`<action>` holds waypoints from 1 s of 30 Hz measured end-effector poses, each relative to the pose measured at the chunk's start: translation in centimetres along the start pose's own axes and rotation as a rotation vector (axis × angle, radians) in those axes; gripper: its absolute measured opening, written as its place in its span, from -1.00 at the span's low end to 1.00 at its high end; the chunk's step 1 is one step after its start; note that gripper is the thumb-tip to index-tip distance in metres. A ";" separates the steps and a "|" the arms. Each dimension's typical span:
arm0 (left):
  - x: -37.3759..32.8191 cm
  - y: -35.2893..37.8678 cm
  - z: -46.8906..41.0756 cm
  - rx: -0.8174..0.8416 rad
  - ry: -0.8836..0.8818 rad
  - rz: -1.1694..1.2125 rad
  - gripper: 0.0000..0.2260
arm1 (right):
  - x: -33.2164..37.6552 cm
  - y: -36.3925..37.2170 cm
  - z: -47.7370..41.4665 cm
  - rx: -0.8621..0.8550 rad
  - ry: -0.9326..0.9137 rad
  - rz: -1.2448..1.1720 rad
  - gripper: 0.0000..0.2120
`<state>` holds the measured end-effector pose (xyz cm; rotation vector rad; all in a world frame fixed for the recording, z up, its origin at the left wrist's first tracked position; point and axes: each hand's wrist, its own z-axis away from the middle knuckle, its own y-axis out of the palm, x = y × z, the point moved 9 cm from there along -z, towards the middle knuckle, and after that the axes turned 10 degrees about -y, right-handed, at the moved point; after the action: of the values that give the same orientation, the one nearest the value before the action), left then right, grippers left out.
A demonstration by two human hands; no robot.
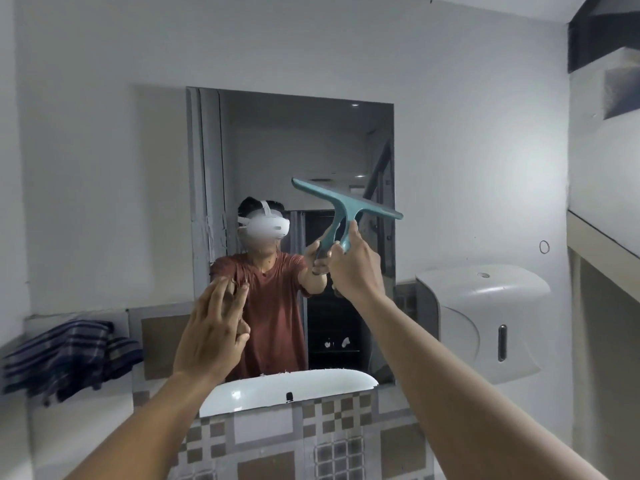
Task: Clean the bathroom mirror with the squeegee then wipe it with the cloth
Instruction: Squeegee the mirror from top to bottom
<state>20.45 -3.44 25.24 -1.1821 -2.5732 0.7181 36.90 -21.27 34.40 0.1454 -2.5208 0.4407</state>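
The rectangular mirror [294, 140] hangs on the white wall ahead and reflects a person in a red shirt. My right hand [356, 268] grips the handle of a teal squeegee [346, 202], whose blade tilts down to the right in front of the mirror's right half. Whether the blade touches the glass I cannot tell. My left hand [214, 327] is raised near the mirror's lower left corner, fingers apart, holding nothing. A blue plaid cloth [69, 355] lies folded on the ledge at the left.
A white paper dispenser [485, 320] is mounted on the wall right of the mirror. A checkered tiled ledge [311, 431] runs below the mirror. A shelf edge [602, 237] juts out at the far right.
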 end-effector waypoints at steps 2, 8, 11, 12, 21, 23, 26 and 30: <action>0.1 0.2 0.2 0.009 -0.003 -0.008 -0.11 | 0.3 1.2 0.6 0.002 0.038 -0.059 -0.42; 1.1 1.2 0.9 0.049 -0.034 -0.006 -0.12 | 1.3 5.4 1.4 -0.076 0.097 -0.224 -0.37; 1.5 1.7 1.1 0.073 -0.039 0.010 -0.11 | 1.9 7.2 1.5 -0.090 0.144 -0.218 -0.36; 1.6 1.8 1.1 0.076 -0.040 0.013 -0.11 | 2.2 7.6 1.6 -0.100 0.149 -0.223 -0.36; 1.9 2.3 1.1 0.086 -0.052 -0.029 -0.28 | 5.5 10.4 3.6 -0.121 0.067 -0.309 -0.42; 2.1 2.3 1.1 0.077 -0.053 -0.035 -0.30 | 5.5 11.2 3.7 -0.094 0.070 -0.311 -0.41; 2.3 3.4 0.9 0.100 -0.016 -0.104 -0.36 | 5.7 12.6 4.1 -0.059 0.029 -0.284 -0.37; 2.7 4.2 0.9 0.125 -0.004 -0.123 -0.43 | 5.5 14.2 4.1 -0.047 0.002 -0.258 -0.37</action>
<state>21.06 0.65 22.30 -0.9763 -2.5366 0.8409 27.39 -9.34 30.29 0.4450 -2.4642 0.2767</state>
